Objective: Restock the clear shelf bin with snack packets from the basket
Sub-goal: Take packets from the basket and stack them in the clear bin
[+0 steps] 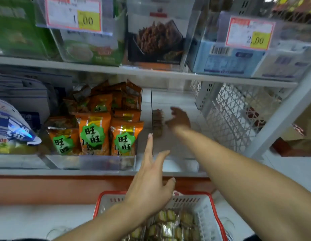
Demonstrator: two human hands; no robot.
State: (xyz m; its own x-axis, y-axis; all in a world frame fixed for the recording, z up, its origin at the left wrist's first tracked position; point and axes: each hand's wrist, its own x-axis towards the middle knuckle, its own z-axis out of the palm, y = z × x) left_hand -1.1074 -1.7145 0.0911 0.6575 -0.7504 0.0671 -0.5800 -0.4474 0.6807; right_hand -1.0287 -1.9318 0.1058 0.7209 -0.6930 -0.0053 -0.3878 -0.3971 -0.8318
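Reaching into the clear bin [175,164], the right hand [180,120] spreads loose beside blurred packets [158,123], while the left hand [151,185] rests flat-fingered above the basket [206,204].

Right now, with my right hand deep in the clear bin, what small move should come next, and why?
Probably draw the right hand back toward the basket for more packets. It looks open, blurred, beside the few brown packets standing against the bin's left wall; the clear bin is mostly bare, and the basket holds plenty. The left hand hangs open above it.
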